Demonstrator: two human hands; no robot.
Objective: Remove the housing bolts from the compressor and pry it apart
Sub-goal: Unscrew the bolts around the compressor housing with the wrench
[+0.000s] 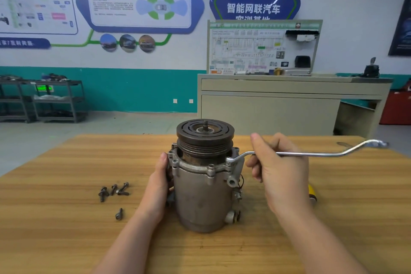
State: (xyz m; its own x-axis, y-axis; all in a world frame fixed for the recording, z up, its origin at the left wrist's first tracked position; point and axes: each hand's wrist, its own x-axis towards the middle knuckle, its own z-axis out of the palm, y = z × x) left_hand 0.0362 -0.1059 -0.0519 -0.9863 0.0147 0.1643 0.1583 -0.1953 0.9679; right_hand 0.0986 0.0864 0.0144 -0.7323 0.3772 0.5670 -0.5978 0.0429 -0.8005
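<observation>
Compressor (201, 191) is standing upright near the middle of the wooden table (55, 218), pulley (205, 134) end up. Left hand (159, 187) is wrapping around the left side of the housing, fingers curled behind it, thumb lying along the flange. Right hand (278, 169) is gripping the shank of an offset ring spanner (322, 153), fingers curled around it. Spanner's near ring is sitting on a flange bolt (229, 161) at the housing's right side; the far end is sticking out to the right over the table. Four removed bolts (113, 191) are lying on the table left of the compressor, three clustered, one nearer the camera. Yellow-handled tool (312, 193) is peeking out from behind the right wrist.
</observation>
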